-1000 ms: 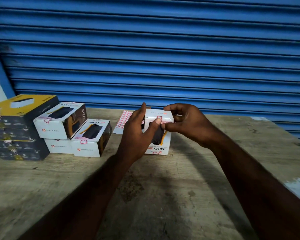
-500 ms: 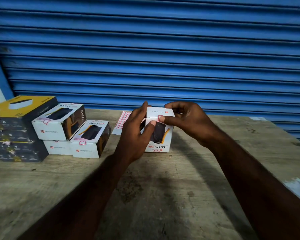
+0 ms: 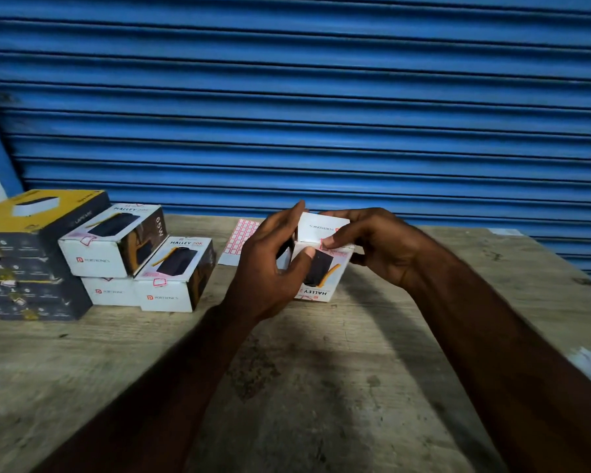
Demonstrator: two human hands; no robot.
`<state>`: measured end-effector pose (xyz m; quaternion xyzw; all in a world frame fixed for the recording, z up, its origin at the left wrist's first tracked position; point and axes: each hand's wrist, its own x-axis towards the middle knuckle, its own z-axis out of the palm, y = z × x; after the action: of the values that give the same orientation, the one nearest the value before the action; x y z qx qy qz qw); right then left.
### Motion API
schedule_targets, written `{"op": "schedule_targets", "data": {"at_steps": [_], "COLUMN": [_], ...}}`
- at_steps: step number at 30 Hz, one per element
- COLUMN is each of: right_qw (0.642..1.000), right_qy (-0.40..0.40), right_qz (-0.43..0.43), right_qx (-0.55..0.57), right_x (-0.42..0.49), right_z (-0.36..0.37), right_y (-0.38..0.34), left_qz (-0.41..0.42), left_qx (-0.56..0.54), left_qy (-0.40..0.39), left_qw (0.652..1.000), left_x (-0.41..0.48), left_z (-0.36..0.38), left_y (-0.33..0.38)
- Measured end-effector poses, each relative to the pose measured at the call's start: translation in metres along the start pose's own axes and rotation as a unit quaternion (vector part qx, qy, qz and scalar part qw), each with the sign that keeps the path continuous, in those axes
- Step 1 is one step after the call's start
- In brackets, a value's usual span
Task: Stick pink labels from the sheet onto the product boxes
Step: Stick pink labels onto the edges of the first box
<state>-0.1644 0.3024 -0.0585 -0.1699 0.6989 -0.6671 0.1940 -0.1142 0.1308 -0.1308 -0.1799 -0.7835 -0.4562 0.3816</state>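
Near the middle of the table's far edge, the box is held just above the wood, its printed face tipped toward the person. A pink label sits on the front top edge, where the top face meets the printed one. The right hand pinches that edge, thumb on the label and fingers curled over the top. The left hand grips the box's left side, its thumb laid across the front.

The label seems to be in the pressing-down step, and the risk lies in the fold. A label bent over an edge may crease or lift at one corner if the thumb rubs only one face. It may also set crooked if the box turns in the left hand's grip. The label is partly hidden by the thumb, so I cannot tell how flat it lies.

The sheet lies flat just beyond the left hand, near the far edge, with rows of pink labels showing. The left hand and box stand between the person and it, so a reach for another label must go round them.

Toward the left edge, three white boxes are stacked, pink labels visible on their fronts. Dark boxes are piled beside them, the top one yellow. A blue shutter closes off the space behind the table.
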Motion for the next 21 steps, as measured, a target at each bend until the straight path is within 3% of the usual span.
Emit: {"op": "schedule_targets", "data": {"at_steps": [12,16,21], "right_qw": [0.998,0.997,0.994], "right_qy": [0.005,-0.034,-0.003], "right_qz": [-0.047,-0.073,-0.105], "right_qx": [0.043,-0.017,0.007], "right_x": [0.004,0.001,0.003], "right_z": [0.004,0.008,0.010], "right_y": [0.008,0.008,0.009], "left_qz": [-0.005,0.001,0.008], "left_qx": [-0.009,-0.002,-0.005], "left_qy": [0.000,0.002,0.008], "left_qw": [1.000,1.000,1.000], "left_x": [0.002,0.002,0.002], "left_z": [-0.004,-0.005,-0.003], "left_y": [0.008,0.010,0.012]}}
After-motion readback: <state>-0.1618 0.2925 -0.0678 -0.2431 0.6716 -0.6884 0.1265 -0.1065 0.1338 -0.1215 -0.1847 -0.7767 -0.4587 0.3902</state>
